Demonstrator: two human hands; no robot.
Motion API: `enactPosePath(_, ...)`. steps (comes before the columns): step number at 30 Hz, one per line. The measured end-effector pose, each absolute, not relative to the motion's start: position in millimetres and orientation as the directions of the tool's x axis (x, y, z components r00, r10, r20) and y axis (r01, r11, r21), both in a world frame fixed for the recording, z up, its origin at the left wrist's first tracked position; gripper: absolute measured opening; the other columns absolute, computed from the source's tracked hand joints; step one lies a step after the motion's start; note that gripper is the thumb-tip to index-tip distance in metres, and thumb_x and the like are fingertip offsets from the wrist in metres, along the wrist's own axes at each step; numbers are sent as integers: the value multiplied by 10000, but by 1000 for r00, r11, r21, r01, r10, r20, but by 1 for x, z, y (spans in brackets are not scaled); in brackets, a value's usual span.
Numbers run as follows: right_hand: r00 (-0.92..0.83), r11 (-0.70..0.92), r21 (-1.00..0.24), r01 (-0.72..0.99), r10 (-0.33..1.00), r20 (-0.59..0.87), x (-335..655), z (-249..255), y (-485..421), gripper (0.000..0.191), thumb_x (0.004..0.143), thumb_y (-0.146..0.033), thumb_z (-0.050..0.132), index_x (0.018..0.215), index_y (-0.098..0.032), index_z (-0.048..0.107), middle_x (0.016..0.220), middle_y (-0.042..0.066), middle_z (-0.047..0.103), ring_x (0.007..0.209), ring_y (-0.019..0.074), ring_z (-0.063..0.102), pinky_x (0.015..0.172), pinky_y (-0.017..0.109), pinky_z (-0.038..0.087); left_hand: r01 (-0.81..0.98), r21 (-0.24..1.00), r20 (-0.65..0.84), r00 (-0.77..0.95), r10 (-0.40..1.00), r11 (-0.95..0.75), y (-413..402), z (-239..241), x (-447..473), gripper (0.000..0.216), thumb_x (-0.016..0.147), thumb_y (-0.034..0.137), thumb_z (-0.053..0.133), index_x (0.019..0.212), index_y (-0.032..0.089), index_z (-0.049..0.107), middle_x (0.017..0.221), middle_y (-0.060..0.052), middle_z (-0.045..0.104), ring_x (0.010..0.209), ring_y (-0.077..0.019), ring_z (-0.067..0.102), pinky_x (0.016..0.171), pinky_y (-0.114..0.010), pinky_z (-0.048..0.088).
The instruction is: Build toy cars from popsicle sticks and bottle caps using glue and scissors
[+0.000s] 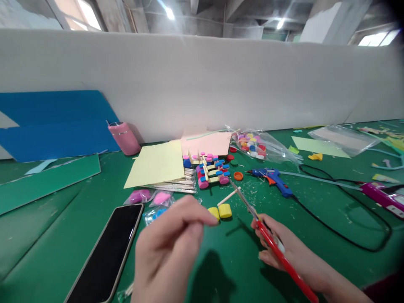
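Note:
My right hand [277,244] is closed around red-handled pliers [271,242], whose long, thin metal jaws point up and left. A short pale stick [227,197] meets the jaws near their tip and seems to be gripped there above the table. My left hand [170,248] is closer to the camera, fingers curled and thumb against the index finger. Whether it pinches anything is hidden. Just beyond its fingertip are two yellow bottle caps [225,211]. Behind them stands a small model of sticks and colourful caps [212,171], with an orange cap [238,176] beside it.
A blue glue gun [274,179] with a black cord lies right. A phone [105,252] lies left, near small bags of coloured clay [140,196]. Further back are yellow paper [158,164], a pink tumbler [124,139], a bag of caps [252,145] and a white partition [202,80].

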State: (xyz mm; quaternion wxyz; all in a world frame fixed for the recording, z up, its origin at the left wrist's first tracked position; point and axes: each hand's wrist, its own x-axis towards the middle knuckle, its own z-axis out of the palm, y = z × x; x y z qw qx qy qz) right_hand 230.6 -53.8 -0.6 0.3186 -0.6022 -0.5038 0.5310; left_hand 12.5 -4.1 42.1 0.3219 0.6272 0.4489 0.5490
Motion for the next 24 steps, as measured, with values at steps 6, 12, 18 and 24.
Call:
enactPosePath(6,-5,-299,-924,240,951,-309,225,-2,-53,264,584,-130,562,782,-209,407,641,-70,384,546,83,338,486,178,338,224,876,425,59,903,-427,36,38,34,167,796,200,485,820,181,649,714,-1,587,645,-133,520,575,-238,403)
enactPosePath(12,134,-400,-885,237,916,-378,218,4,-53,309,535,-197,569,824,-217,464,623,-60,414,548,105,385,494,195,358,379,719,518,266,813,-583,31,3,41,190,782,193,506,904,119,632,813,-86,594,730,-183,562,622,-277,444)
enactPosePath(18,105,-372,-891,260,928,-357,213,9,-51,263,502,-182,524,747,-211,433,600,-67,368,519,93,343,458,185,324,375,700,502,346,793,-607,32,-11,42,154,799,173,494,856,165,637,723,-56,616,668,-174,562,628,-288,443)
enactPosePath(24,104,-345,-867,360,938,-330,215,12,-51,325,521,-189,526,845,-202,496,663,-34,465,592,122,422,511,187,366,338,724,486,368,793,-601,30,-11,39,170,810,140,474,894,189,613,748,-42,610,687,-164,544,652,-276,432)
